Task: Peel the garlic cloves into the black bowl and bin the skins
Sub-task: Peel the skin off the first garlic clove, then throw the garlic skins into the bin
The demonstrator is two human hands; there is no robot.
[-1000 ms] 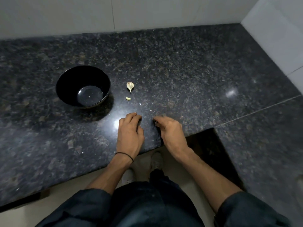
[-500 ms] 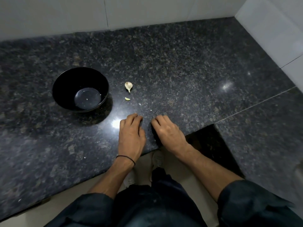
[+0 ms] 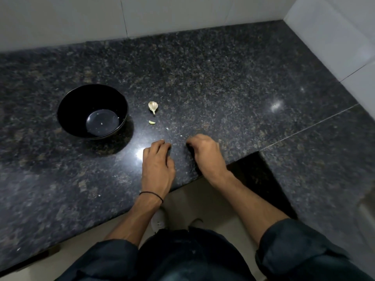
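In the head view, the shiny black round bowl (image 3: 75,102) stands on the dark speckled granite counter (image 3: 223,82). Right of it lie an unpeeled pale garlic clove (image 3: 153,106) and a small greenish garlic piece (image 3: 152,122). The left hand (image 3: 158,165) rests palm down, fingers together. The right hand (image 3: 207,154) is curled; whether it pinches anything, I cannot tell.

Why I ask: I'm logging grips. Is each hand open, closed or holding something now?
Left hand: open, loosely bent, resting on the counter.
Right hand: fingers curled under; what it holds cannot be told.
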